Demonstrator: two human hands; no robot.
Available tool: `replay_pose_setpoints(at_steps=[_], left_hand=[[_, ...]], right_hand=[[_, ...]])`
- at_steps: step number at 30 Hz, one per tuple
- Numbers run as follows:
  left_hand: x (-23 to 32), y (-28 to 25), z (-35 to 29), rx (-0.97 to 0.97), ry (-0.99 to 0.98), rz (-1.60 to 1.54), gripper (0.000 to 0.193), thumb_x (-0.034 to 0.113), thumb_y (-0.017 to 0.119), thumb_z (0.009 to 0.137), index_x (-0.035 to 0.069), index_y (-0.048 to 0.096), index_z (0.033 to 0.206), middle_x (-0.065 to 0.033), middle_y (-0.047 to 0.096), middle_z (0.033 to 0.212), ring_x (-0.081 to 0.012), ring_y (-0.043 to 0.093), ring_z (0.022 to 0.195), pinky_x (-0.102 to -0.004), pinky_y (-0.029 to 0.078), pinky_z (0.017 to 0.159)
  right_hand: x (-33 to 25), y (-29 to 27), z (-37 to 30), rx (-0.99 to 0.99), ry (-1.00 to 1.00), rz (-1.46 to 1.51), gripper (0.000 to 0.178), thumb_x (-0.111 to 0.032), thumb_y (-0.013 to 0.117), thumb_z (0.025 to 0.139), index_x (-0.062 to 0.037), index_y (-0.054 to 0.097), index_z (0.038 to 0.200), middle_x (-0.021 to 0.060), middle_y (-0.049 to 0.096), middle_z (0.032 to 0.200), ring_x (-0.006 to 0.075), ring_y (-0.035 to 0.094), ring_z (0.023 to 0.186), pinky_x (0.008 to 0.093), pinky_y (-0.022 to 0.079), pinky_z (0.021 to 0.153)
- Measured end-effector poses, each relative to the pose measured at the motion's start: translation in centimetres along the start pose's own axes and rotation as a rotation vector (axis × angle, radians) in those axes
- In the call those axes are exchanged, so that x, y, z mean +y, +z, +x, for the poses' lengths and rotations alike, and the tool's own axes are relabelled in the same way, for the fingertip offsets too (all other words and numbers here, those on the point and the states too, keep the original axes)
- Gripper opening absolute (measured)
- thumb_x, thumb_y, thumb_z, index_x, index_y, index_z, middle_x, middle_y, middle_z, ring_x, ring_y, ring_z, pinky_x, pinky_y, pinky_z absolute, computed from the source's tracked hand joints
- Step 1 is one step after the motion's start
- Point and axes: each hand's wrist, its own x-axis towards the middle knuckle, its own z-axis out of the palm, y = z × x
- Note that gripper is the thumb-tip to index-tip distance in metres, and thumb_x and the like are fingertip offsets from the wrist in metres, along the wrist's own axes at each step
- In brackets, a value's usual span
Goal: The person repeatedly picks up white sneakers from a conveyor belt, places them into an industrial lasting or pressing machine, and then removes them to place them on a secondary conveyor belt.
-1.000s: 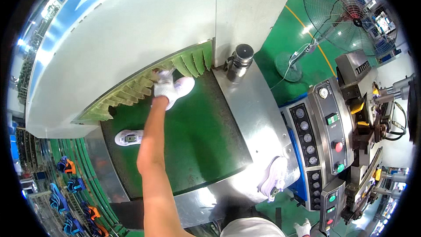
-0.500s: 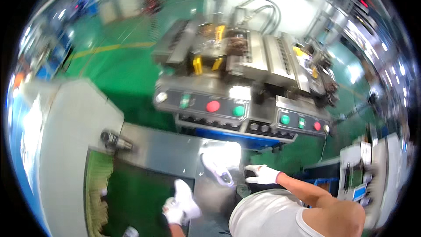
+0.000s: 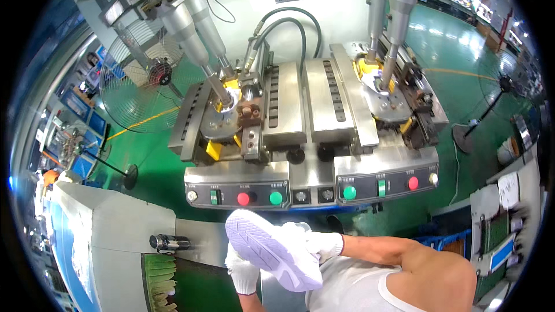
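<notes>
A white sneaker (image 3: 272,248) with a pale lavender sole is held up in front of me, its tread turned toward the camera. My left hand (image 3: 241,270), in a white knitted glove, grips it from the left, with the fingers partly hidden behind the shoe. From the right, my right hand (image 3: 325,245), gloved the same way, is closed on the shoe's upper side; its fingertips merge with the white upper. Beyond the hands stands a two-station press, with a left control panel (image 3: 237,190) and a right control panel (image 3: 387,184).
Metal rods (image 3: 217,84) press down on white pieces at both stations, among yellow pads (image 3: 214,150). A grey machine housing (image 3: 130,228) with green bristle-like strips (image 3: 161,280) stands at left. Floor fans flank the press, one with a wire cage (image 3: 139,75). Below the hands lies a metal surface (image 3: 277,297).
My left hand has lifted its sneaker up and right; my right hand has come in and closed on it. The view has swung toward the press. The other sneaker on the metal surface no longer shows.
</notes>
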Motion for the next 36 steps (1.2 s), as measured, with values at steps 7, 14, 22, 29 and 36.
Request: replay_pose_setpoints(at_steps=[7,14,22,29,36], left_hand=[[-1.5,7.0,3.2,0.145,-0.305,-0.302,0.047,0.0,0.065,0.095,-0.006,0.051,0.139,-0.0198,0.064,0.132,-0.0254,0.063,0.121,-0.0362,0.05,0.106],[1.4,8.8,7.8,0.082,-0.184,-0.133,0.046,0.003,0.065,0.096,-0.004,0.052,0.14,-0.02,0.059,0.14,-0.0271,0.058,0.131,-0.0376,0.046,0.111],[3.4,5.0,14.6,0.193,0.222,0.182,0.038,0.011,0.066,0.095,0.0,0.062,0.131,-0.0189,0.065,0.129,-0.0304,0.064,0.119,-0.0372,0.051,0.102],[3.0,2.2,20.3,0.178,0.407,0.36,0.04,0.013,0.065,0.096,-0.001,0.058,0.133,-0.0198,0.062,0.131,-0.034,0.059,0.124,-0.0396,0.046,0.108],[-2.2,3.5,31.6,0.016,0.439,0.444,0.047,0.017,0.063,0.097,0.0,0.053,0.139,-0.021,0.056,0.137,-0.0362,0.056,0.127,-0.0412,0.043,0.109]], right_hand=[[-14.6,1.9,-7.6,-0.021,-0.295,-0.259,0.096,-0.019,0.087,0.077,-0.0053,0.035,0.156,0.0113,0.055,0.144,0.0198,0.055,0.13,0.0371,0.044,0.11],[-17.8,3.6,-5.3,-0.112,-0.386,-0.034,0.114,-0.059,0.087,0.069,-0.0053,0.033,0.155,0.0294,0.054,0.138,0.0458,0.055,0.127,0.059,0.042,0.111],[-14.5,5.7,-3.9,0.158,-0.66,-0.031,0.112,-0.06,0.084,0.07,-0.007,0.031,0.154,0.0215,0.055,0.131,0.0372,0.058,0.117,0.0545,0.049,0.103],[-14.6,6.3,-2.9,0.305,-0.579,-0.157,0.115,-0.065,0.08,0.072,-0.0032,0.029,0.154,0.022,0.055,0.136,0.0367,0.058,0.122,0.0491,0.05,0.105],[-17.1,4.0,-2.3,0.232,-0.497,-0.027,0.101,-0.022,0.084,0.07,0.0013,0.031,0.154,0.0216,0.054,0.14,0.0366,0.056,0.129,0.0493,0.049,0.109]])
